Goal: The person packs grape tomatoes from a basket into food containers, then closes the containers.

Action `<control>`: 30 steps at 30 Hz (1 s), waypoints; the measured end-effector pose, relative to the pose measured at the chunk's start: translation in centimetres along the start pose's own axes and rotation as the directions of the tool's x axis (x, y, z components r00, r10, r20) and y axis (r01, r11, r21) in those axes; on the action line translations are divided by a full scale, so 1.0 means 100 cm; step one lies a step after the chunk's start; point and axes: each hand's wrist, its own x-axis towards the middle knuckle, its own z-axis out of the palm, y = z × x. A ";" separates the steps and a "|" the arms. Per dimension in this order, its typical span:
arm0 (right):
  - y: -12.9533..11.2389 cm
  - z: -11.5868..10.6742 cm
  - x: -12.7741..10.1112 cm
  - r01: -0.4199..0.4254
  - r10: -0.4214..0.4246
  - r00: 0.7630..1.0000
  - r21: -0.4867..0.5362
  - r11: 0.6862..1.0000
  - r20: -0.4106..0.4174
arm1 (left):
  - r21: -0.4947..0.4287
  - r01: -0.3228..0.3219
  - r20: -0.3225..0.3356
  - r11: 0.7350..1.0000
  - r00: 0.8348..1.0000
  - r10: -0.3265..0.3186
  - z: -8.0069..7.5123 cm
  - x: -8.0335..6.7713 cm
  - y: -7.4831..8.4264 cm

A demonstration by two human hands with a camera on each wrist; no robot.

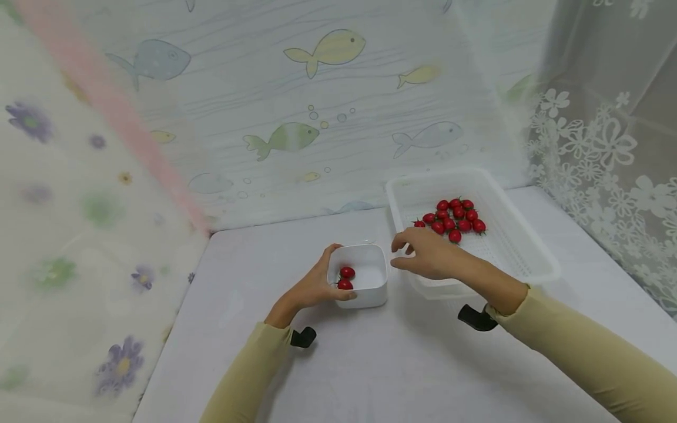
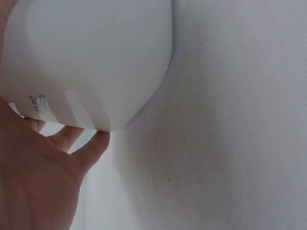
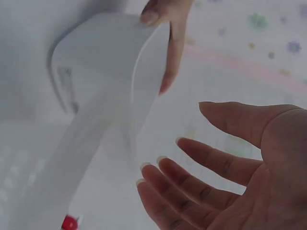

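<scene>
Both hands are over the table (image 1: 370,364): left hand (image 1: 312,288) cupped round the near-left side of the small white tub (image 1: 365,276), fingers curled against its wall, thumb on the far rim; right hand (image 1: 428,255) loose and spread, fingers relaxed, holding nothing, hovering between the tub and the basket. Largest thing down: the white-covered table, backed by a fish-print sheet (image 1: 296,117), with a lace curtain (image 1: 608,147) at my right. On it, right of centre, sits the white slotted basket (image 1: 529,258), its near-left corner just beside my right hand. Inside the basket, toward its far-left part, lies a cluster of cherry tomatoes (image 1: 453,216), red with green stems, touching one another. The tub stands on the table just left of the basket, upright. It holds two cherry tomatoes (image 1: 346,278), side by side against its left wall, next to my left fingers.
</scene>
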 end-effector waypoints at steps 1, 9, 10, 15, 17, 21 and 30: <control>0.004 -0.004 -0.002 -0.005 0.005 1.000 -0.001 1.000 -0.004 | -0.008 0.003 0.006 1.000 1.000 -0.003 0.000 -0.002 0.005; 0.038 -0.033 -0.008 -0.024 0.024 0.998 0.008 1.000 -0.065 | 0.019 0.002 -0.003 1.000 1.000 -0.002 -0.001 0.000 0.001; 0.042 -0.037 -0.008 -0.030 0.031 0.997 0.006 1.000 -0.072 | 0.021 0.003 -0.004 1.000 1.000 -0.003 -0.001 -0.001 0.001; 0.062 -0.051 -0.005 -0.077 0.079 0.995 0.030 0.997 -0.062 | 0.016 -0.005 -0.003 1.000 1.000 0.005 -0.001 -0.002 0.003; 0.070 -0.056 -0.004 -0.100 0.101 0.994 0.035 0.994 -0.042 | 0.012 -0.010 -0.001 1.000 1.000 0.010 -0.001 -0.002 0.004; 0.088 -0.064 0.002 -0.140 0.139 0.990 0.055 0.989 0.025 | 0.010 -0.009 -0.001 1.000 1.000 0.009 -0.002 -0.002 0.003; 0.129 -0.076 0.015 -0.288 0.262 0.950 0.149 0.946 0.171 | -0.006 -0.013 0.004 1.000 1.000 0.013 0.000 -0.001 0.000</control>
